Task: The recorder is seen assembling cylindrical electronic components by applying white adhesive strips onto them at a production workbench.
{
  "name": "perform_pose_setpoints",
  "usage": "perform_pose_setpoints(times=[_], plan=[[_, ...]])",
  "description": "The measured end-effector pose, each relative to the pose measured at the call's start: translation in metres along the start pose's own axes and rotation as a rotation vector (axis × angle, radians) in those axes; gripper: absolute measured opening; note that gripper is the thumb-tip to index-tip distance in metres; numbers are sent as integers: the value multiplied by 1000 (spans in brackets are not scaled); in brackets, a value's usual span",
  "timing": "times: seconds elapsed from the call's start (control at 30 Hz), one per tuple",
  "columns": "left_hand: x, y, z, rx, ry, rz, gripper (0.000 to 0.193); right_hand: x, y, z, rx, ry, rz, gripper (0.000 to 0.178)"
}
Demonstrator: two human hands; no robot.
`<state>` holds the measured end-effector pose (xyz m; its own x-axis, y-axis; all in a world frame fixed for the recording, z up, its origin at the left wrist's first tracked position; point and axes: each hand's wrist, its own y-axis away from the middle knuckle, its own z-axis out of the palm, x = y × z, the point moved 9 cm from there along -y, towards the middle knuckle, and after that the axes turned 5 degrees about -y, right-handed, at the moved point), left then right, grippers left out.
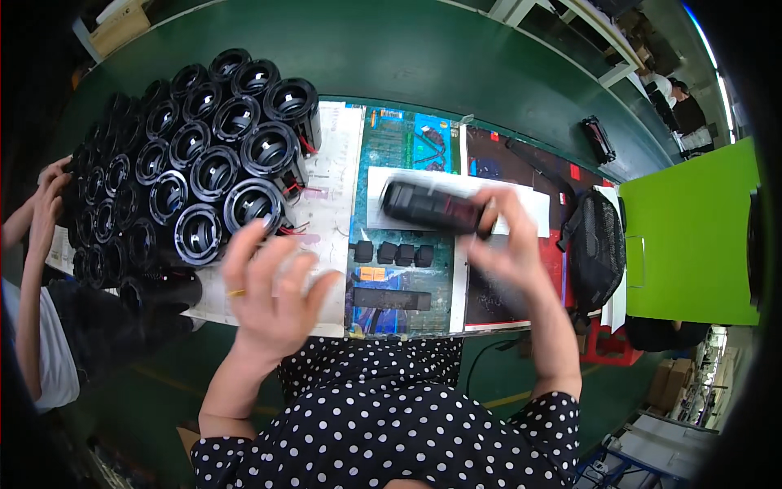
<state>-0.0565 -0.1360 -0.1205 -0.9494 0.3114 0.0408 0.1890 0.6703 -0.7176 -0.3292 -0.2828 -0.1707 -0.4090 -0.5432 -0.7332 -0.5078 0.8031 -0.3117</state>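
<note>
My right hand (511, 244) grips one end of a black oblong device (432, 205) between thumb and fingers. Both are smeared by motion, over a white paper sheet (533, 210) on the bench. My left hand (273, 297) is open, fingers spread, and holds nothing that I can see. Its fingertips overlap the nearest of many upright black cylindrical housings (254, 205); whether they touch cannot be told. These housings have glossy ring-shaped tops, and red wires (303, 191) stick out of some on the right side.
Several small black blocks (405, 255), orange pieces (372, 275) and a flat dark bar (391, 299) lie before me. A black mesh bag (599, 253) and a green panel (692, 236) stand at right. Another person's hands (50, 196) reach the housings at far left.
</note>
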Motion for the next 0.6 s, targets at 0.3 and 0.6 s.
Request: perform_pose_setpoints(times=[0.3, 0.6], plan=[[-31, -16, 6, -162, -256, -149, 58, 208, -182, -89, 317, 520, 251, 43], [-9, -21, -24, -48, 78, -134, 54, 8, -67, 40, -135, -50, -200, 81]])
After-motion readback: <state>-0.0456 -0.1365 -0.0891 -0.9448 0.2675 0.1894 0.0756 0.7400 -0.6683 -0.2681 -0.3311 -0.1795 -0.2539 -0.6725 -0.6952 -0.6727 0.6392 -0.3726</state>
